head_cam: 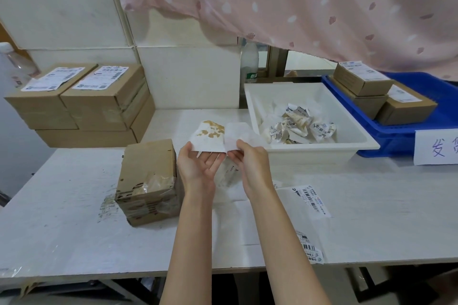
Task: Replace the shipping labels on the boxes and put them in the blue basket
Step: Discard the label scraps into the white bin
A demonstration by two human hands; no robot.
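Note:
I hold a torn-off shipping label (208, 136) above the table, its back showing white with brown cardboard scraps stuck to it. My left hand (198, 166) supports its near edge with thumb and fingers, palm up. My right hand (250, 161) pinches a thin white sheet (239, 134) joined to the label's right side. A brown box (148, 181) with no label and torn tape stands just left of my left wrist. The blue basket (406, 131) at the far right holds three labelled boxes (364, 79).
A white tray (312, 146) of crumpled old labels sits between my hands and the basket. Stacked labelled boxes (99, 101) stand at the back left. Fresh labels (314, 202) lie on the table at my right, others (309, 247) nearer the front edge. A pink curtain hangs above.

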